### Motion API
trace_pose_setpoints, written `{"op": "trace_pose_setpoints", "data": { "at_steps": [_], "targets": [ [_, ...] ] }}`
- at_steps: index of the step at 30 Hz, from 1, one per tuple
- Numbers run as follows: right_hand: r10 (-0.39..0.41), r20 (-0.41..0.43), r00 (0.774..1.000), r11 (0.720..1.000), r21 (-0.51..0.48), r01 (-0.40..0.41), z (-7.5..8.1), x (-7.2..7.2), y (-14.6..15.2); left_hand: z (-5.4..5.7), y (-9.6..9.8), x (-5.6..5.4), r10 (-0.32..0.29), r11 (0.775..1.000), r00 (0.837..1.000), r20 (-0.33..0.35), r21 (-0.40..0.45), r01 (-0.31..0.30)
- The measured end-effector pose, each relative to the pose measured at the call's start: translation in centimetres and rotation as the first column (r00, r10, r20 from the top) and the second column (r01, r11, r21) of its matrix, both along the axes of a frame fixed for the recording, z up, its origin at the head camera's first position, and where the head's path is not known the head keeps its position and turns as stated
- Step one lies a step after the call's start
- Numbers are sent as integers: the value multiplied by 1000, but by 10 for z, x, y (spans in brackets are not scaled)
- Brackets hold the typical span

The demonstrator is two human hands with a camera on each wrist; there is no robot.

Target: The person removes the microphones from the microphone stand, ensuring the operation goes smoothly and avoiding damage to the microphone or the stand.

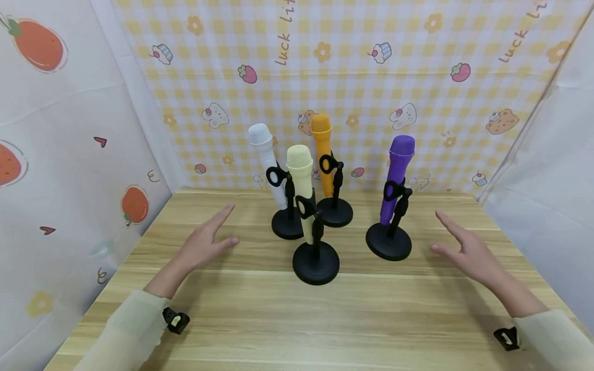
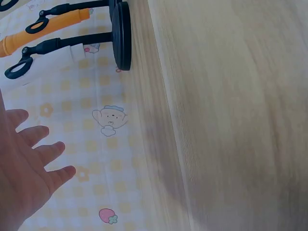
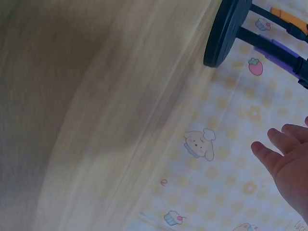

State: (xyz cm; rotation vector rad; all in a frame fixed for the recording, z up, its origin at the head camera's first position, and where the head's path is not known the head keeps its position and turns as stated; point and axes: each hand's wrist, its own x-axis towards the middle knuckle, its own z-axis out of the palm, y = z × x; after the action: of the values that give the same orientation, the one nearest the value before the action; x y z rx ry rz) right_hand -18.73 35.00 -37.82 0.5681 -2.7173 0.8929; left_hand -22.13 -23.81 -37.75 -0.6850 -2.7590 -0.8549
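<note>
Both hands hover over the wooden table with fingers extended, touching nothing. My left hand [image 1: 204,245] is left of the white microphone [image 1: 266,149], which leans in a black stand [image 1: 289,224]. In front of that one, a pale yellow microphone [image 1: 300,170] sits in its own stand [image 1: 316,265]. Behind is an orange microphone [image 1: 322,139] on another black stand [image 1: 336,214]. My right hand [image 1: 471,255] is to the right of a purple microphone [image 1: 397,165], held by a stand [image 1: 389,245]. The left wrist view shows the left hand [image 2: 29,163] with spread fingers; the right wrist view shows the right hand [image 3: 291,161] likewise.
The wood-grain table [image 1: 278,319] reaches back to a yellow checked cloth [image 1: 352,93]. White cloth walls stand on the left [image 1: 69,129] and the right [image 1: 557,170]. A gap of bare wood separates the purple microphone's stand from the others.
</note>
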Motion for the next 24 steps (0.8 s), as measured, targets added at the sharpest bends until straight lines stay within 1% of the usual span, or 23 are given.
{"op": "trace_pose_setpoints", "data": {
  "at_steps": [4, 7, 9, 13, 16, 21, 24],
  "targets": [
    [-21, -53, 998, 998, -59, 18, -3, 2, -4, 1, 2, 2, 7, 996, 1000, 21, 85, -9],
    [-11, -101, 995, 989, -151, -5, -7, 2, -9, 1, 4, 3, 4, 990, 1000, 16, 144, -6],
    [-3, -127, 992, 976, -218, -25, -8, 2, -12, 0, 5, 2, -8, 981, 1000, 4, 193, 7],
    [9, -145, 989, 941, -333, -58, -9, 2, -21, -1, 9, -1, -43, 955, 999, -32, 292, 51],
    [14, -131, 991, 916, -396, -66, -7, 3, -28, -2, 11, -3, -61, 935, 997, -42, 349, 72],
    [27, -111, 994, 885, -459, -75, -4, 4, -40, -2, 14, -2, -84, 899, 996, -16, 430, 83],
    [41, -120, 992, 873, -478, -94, -3, 5, -47, -1, 16, -2, -102, 876, 995, 12, 475, 84]
  ]
}}
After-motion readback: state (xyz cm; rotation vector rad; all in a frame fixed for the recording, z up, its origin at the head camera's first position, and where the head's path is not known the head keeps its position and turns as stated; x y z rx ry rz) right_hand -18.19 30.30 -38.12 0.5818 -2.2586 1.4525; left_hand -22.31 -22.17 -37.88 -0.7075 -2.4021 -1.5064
